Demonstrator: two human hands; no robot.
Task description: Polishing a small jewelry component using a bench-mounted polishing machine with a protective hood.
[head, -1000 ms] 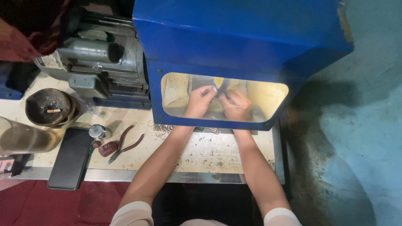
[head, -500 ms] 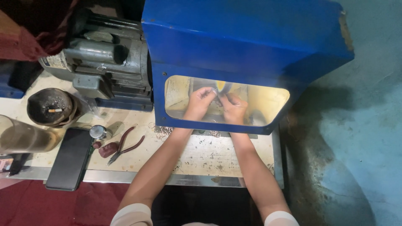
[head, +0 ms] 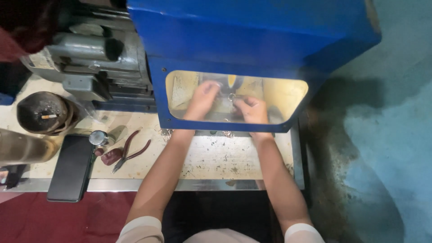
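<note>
Head view: behind the window of the blue hood (head: 252, 40), left hand (head: 202, 100) and right hand (head: 250, 110) pinch a small metal ring (head: 231, 96) between closed fingertips, below the yellow wheel (head: 232, 81); its axis is indiscernible. Window edges closely frame both hands. Pliers (head: 128, 150) lie left.

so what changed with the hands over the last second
Very little. Both hands stay inside the blue hood behind its clear window, the left hand and right hand close together around a small ring-like piece. The pliers, phone and ashtray lie as before.
</note>
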